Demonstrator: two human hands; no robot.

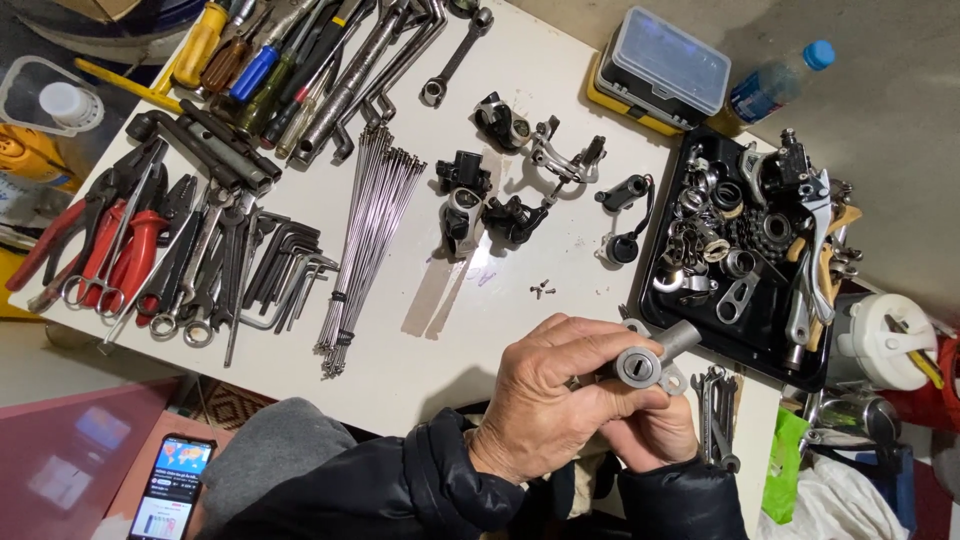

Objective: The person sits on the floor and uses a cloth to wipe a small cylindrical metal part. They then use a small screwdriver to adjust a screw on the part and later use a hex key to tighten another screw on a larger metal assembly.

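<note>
My left hand [545, 395] lies over my right hand [650, 435] near the table's front edge, and together they grip a small grey metal cylinder part [655, 358] with a round end face toward me. Its shaft points up and right toward the black tray [750, 345]. My left fingers curl over the part's body; my right hand supports it from beneath, mostly hidden. Two small screws [542, 290] lie on the white table [440, 330] just beyond my hands.
Spokes bundle [365, 240], hex keys [285, 265], pliers [120, 245], screwdrivers [250, 60] and wrenches cover the left. Brake parts [500, 190] sit mid-table. The tray holds several metal parts. Plastic box [660, 65], bottle [775, 85], small wrenches [718, 400], phone [172, 485].
</note>
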